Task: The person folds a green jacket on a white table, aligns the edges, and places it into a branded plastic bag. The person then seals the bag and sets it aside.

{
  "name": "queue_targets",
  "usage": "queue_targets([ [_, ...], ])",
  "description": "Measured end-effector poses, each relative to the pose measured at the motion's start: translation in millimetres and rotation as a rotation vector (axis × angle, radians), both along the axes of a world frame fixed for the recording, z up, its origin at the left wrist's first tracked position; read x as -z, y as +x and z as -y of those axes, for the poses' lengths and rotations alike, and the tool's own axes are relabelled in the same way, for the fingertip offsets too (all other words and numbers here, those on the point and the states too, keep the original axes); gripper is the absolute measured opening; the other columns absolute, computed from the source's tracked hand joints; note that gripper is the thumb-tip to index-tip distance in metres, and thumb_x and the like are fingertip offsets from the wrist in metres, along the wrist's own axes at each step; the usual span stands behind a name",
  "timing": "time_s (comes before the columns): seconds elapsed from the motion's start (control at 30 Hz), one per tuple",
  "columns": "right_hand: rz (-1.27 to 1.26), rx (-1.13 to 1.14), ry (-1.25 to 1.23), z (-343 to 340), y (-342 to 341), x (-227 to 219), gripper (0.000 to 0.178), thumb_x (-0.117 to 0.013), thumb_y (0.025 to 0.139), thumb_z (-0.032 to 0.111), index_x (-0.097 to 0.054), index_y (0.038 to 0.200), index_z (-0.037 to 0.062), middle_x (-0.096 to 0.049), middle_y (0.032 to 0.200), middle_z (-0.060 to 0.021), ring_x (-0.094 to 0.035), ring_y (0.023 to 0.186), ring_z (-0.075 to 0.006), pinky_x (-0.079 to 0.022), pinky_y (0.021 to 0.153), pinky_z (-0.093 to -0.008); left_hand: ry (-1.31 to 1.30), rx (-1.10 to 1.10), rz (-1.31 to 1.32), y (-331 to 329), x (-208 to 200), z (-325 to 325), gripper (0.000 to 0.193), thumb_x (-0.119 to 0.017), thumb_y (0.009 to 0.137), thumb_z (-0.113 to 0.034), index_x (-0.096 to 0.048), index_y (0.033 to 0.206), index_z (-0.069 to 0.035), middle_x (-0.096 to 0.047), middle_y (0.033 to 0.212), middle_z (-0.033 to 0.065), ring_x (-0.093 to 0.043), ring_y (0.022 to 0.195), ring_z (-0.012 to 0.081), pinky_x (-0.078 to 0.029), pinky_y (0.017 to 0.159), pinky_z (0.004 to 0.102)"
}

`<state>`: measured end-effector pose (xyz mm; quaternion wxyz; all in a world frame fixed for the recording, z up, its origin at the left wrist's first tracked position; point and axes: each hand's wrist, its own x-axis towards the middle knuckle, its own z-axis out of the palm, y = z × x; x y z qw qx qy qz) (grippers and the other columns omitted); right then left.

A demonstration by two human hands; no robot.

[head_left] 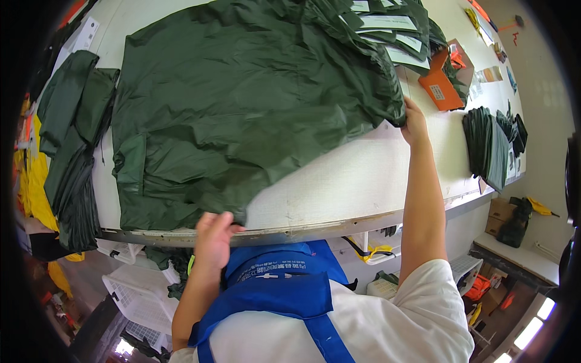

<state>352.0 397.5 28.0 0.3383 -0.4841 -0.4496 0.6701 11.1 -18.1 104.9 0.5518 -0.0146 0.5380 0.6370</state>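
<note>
A large dark green rain garment lies spread and wrinkled across the white table. At its right end, my right hand grips the gathered edge, arm stretched far forward. Close to the table's front edge, my left hand has its fingers closed at the garment's near corner. Between my hands the near side of the cloth runs in a slanting, slightly lifted fold. A sewn flap or patch shows at the garment's left side.
Folded green garments hang over the table's left end. Farther back on the right are a stack of green pieces with white labels and an orange box. A folded green pile sits at the right. White baskets stand below.
</note>
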Motion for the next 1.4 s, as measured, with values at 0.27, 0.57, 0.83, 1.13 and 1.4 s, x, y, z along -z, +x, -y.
queue_targets([
  [0.27,1.22,-0.238,0.841,-18,-48,33,0.061,-0.058,0.082,0.02,-0.041,0.14,0.0163,-0.045,0.142,-0.01,-0.034,0.136,-0.0285,-0.026,0.107,-0.0515,0.105,-0.024,-0.12,-60,-60,-25,0.024,-0.046,0.098,-0.023,-0.058,0.112,-0.008,-0.067,0.106,0.0078,-0.063,0.088,0.0178,-0.049,0.068,0.0335],
  [0.57,0.841,-0.095,0.64,19,-43,54,0.045,-0.049,0.088,0.017,-0.045,0.132,0.0086,-0.052,0.13,-0.0124,-0.048,0.12,-0.0316,-0.039,0.097,-0.0472,-0.093,-0.016,-0.19,-55,-54,-7,0.017,-0.048,0.096,-0.02,-0.054,0.107,-0.007,-0.064,0.104,0.0063,-0.061,0.086,0.0156,-0.05,0.068,0.0321],
  [0.83,-0.861,-0.231,-0.188,23,-127,-67,0.041,-0.04,0.095,0.022,-0.044,0.129,0.0006,-0.059,0.119,-0.0186,-0.059,0.109,-0.0347,-0.042,0.099,-0.0402,-0.248,-0.025,-0.066,-48,-50,-12,0.018,-0.048,0.097,-0.022,-0.057,0.104,-0.009,-0.066,0.102,0.0056,-0.063,0.086,0.0165,-0.052,0.069,0.0342],
  [1.13,0.985,-0.023,0.543,98,-77,51,0.034,-0.056,0.082,0.015,-0.057,0.114,0.0036,-0.061,0.107,-0.0231,-0.058,0.098,-0.0407,-0.047,0.085,-0.0474,-0.21,0.113,-0.036,-26,-22,-6,0.016,-0.06,0.092,-0.014,-0.049,0.082,-0.011,-0.061,0.088,0.0049,-0.062,0.077,0.0183,-0.053,0.068,0.0371],
  [1.4,0.834,-0.576,0.0,238,-11,-49,0.009,-0.054,0.087,0.005,-0.059,0.091,-0.0021,-0.056,0.066,-0.0085,-0.056,0.062,-0.0137,-0.044,0.058,-0.03,-0.121,0.138,0.142,-6,-5,19,0.008,-0.056,0.093,-0.013,-0.055,0.094,-0.005,-0.063,0.094,0.0097,-0.061,0.087,0.0187,-0.049,0.082,0.0334],
])
